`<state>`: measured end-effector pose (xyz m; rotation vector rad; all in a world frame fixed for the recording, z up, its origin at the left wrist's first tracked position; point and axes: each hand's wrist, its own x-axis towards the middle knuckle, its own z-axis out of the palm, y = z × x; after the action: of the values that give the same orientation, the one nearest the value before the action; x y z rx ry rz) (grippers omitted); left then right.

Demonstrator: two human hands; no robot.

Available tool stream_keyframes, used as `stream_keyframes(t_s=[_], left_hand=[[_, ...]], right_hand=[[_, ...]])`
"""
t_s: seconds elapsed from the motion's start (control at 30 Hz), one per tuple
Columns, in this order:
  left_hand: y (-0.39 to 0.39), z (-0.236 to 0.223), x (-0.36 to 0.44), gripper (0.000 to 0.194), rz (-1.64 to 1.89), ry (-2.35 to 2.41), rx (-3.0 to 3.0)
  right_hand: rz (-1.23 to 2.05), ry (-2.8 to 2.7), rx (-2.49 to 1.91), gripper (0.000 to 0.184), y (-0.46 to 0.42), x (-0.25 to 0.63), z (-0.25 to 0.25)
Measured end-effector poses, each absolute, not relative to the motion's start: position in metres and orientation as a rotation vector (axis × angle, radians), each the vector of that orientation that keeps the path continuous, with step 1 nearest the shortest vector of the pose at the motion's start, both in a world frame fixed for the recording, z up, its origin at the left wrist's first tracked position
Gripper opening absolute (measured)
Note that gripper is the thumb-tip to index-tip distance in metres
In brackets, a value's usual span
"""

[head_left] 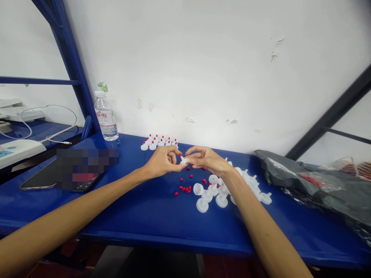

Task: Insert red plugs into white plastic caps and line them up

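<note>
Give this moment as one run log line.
left hand: on red tip; right hand: gripping white cap; loose tips: on table; red-topped caps: in rows

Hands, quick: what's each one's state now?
Left hand: closed, holding the white cap by its red tip.
Right hand: closed, holding the same white cap.

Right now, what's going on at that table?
A person's left hand and right hand together hold a white cap with a red tip. Red-tipped caps stand in rows near the wall. Loose red tips and white caps lie on the table, nearer the person.
</note>
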<state>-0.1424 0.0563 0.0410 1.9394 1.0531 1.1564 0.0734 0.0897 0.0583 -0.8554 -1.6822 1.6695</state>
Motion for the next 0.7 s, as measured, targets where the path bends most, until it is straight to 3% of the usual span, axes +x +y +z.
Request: stream_keyframes(t_s=[0.37, 0.7], left_hand=[[0.067, 0.035, -0.145, 0.053, 1.107, 0.943, 1.855], [0.066, 0.041, -0.141, 0.039, 1.185, 0.981, 1.784]], right_hand=[[1.536, -1.723, -0.891, 0.033, 0.090, 0.077, 0.064], [1.463, -1.714, -0.839, 0.029, 0.090, 0.067, 0.056]])
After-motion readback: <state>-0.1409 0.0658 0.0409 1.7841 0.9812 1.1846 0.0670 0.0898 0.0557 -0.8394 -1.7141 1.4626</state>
